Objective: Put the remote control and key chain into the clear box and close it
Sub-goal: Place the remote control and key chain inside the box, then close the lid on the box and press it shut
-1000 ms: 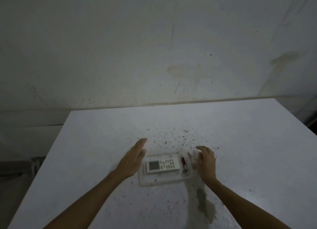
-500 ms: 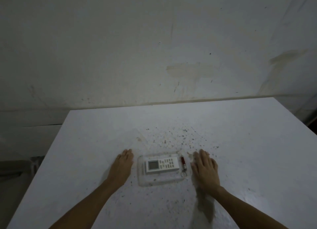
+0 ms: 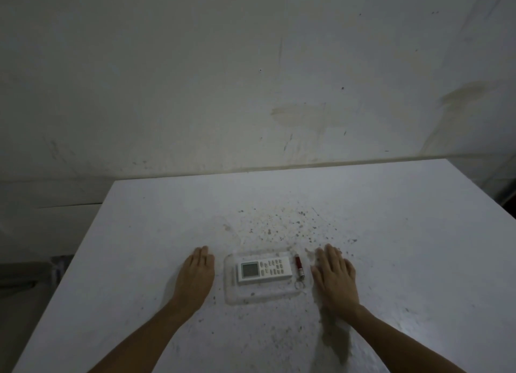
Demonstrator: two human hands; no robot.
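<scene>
White rectangular remote control and small red key chain with metal ring lie side by side inside the shallow clear plastic box, apparently lidded; my left hand and right hand rest flat, empty, flanking it on the speckled white table, so I judge the task done.

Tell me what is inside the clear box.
Inside the clear box lie the white remote control and the red key chain beside it. Anything beneath the remote control is hidden.
</scene>
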